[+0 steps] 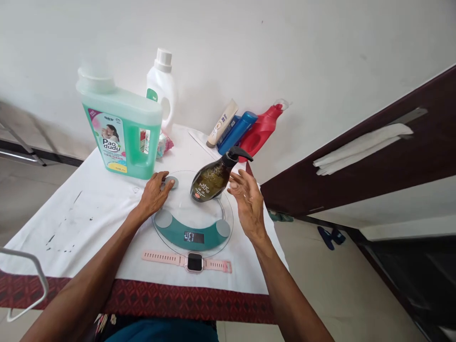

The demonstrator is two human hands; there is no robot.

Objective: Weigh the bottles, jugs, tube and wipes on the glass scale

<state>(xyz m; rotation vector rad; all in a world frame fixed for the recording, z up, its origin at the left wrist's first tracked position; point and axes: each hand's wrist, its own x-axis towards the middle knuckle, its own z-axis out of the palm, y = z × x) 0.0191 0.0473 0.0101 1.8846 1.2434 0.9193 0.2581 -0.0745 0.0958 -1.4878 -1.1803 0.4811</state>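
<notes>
A round glass scale (187, 241) with a teal band and a lit display lies on the white cloth. On its glass rests a dark olive pump bottle (211, 180) with a black pump, leaning to the right in view. My left hand (155, 194) is at the scale's left edge, thumb and fingers apart around the upper-left grey pad. Beside the bottle's right side is my right hand (249, 202), fingers apart and curved, holding nothing; whether the fingertips touch the bottle I cannot tell. A pink-strapped watch (194, 262) lies in front of the scale.
Behind my left hand stand a large green jug (137, 107) and a white bottle (162, 88). Toward the wall are a cream tube (223, 124), a blue bottle (238, 132) and a red bottle (261, 128). A white cloth (363, 148) hangs at right.
</notes>
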